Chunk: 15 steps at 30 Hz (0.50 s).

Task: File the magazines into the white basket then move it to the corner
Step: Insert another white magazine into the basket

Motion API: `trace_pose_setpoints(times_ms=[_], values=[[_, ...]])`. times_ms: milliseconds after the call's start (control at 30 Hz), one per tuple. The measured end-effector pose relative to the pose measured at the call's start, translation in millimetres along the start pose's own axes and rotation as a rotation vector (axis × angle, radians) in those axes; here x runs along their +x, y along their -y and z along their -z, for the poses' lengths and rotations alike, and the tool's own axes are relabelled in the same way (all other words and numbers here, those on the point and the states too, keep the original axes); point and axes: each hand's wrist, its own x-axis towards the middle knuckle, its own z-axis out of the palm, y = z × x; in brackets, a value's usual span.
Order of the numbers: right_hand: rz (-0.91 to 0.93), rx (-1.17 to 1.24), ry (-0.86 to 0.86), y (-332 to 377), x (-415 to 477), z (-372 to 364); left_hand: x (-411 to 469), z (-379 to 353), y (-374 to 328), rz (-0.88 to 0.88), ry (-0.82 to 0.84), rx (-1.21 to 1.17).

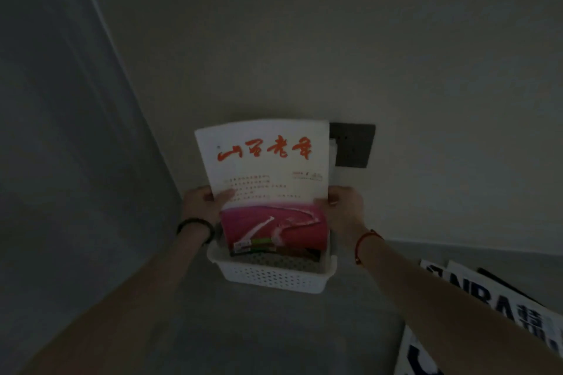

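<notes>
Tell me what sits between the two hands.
In the head view, a white and red magazine stands upright between the left hand and right hand, gripped by its side edges, over the white basket.

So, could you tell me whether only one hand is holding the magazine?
No, the left hand and right hand each grip a side edge of the magazine above the white basket.

wall (335, 39) close behind basket (274, 278), floor (259, 329) open in front

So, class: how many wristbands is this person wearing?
2: a dark band on the left wrist, a red cord on the right wrist. None seems hidden.
</notes>
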Motion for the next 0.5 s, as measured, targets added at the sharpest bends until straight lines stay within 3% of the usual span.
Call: trace_pose_setpoints(times_ms=[267, 500], values=[[-0.104, -0.127, -0.062, -33, 9, -27, 22, -22, 36, 0.045, -0.041, -0.011], [-0.199, -0.059, -0.057, -38, 11, -26, 20, -33, 37, 0.034, -0.232, -0.055]])
